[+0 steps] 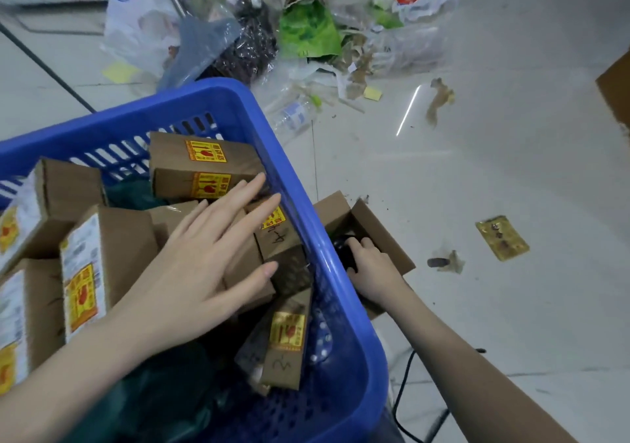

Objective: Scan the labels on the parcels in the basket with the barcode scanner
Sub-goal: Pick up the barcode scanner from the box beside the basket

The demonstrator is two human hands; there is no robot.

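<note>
A blue plastic basket (306,183) fills the lower left and holds several brown cardboard parcels with yellow-and-red stickers. One parcel (201,166) lies at the far side, another (286,350) stands near the right wall. My left hand (211,255) lies flat, fingers spread, on the parcels in the middle of the basket. Outside the basket's right wall, my right hand (371,265) is closed around the black barcode scanner (342,248), inside a small open cardboard box (378,227) on the floor. A black cable (400,384) trails below.
Rubbish is piled on the tiled floor beyond the basket: plastic bags (143,23), a green wrapper (306,30), a clear bottle (293,115), cardboard scraps. A yellow packet (503,238) lies to the right. A cardboard box edge (617,84) shows at the far right.
</note>
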